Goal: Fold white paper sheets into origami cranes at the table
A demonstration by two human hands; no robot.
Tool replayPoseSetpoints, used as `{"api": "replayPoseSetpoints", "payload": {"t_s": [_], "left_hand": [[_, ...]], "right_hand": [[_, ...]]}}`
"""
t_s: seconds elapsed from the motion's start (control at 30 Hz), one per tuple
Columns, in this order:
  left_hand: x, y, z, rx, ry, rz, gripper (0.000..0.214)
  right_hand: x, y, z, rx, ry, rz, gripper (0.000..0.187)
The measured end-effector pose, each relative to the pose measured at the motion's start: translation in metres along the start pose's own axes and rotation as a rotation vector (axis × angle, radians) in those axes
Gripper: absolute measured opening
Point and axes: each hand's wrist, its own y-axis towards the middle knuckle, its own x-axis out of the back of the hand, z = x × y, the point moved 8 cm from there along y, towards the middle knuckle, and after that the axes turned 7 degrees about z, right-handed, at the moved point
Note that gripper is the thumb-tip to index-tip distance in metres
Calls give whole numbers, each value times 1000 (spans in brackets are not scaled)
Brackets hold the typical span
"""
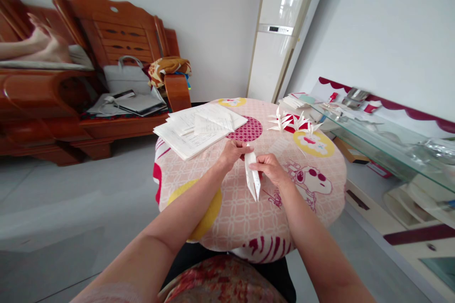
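Between both hands, above the middle of the round table, is a folded piece of white paper (252,180) with a split, pointed lower end. My left hand (234,154) pinches its upper end between thumb and fingers. Lower on its right edge, my right hand (268,167) grips it with the thumb in front. Farther back on the right stand several folded paper cranes (282,120) with pointed wings. A stack of written paper sheets (185,142) lies left of my hands, with a partly folded sheet (215,123) on top.
A patterned cloth (234,218) covers the table (284,189). At right runs a glass-topped cabinet (391,151) with small items. A wooden bench (124,38) holding a bag (128,75) and a laptop (142,102) stands left; a person's bare feet (50,42) rest there.
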Motion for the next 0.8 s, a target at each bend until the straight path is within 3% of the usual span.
{"api": "replayPoseSetpoints", "payload": {"t_s": [0.2,0.23,0.3,0.4,0.47,0.63,0.7,0.8], "left_hand": [[35,6,0,17,-115,-247,28],[37,7,-1,22,-113,-226,29],[28,10,-2,67,-71,-37,35],[8,12,-1,136,40,230,35],[8,19,-3,119,68,223,32],[33,48,-10,62,7,16,30],[40,54,-12,63,37,31,29],[40,54,-8,112,120,175,33]], "right_hand": [[1,1,-2,-25,26,-28,29],[4,2,-1,-25,49,-49,29],[9,7,2,-16,90,-72,26],[10,21,7,-30,81,-7,24],[12,32,10,-48,65,39,24],[34,53,20,-11,40,41,28],[46,56,18,10,19,8,27],[61,57,6,-18,-25,-32,24]]}}
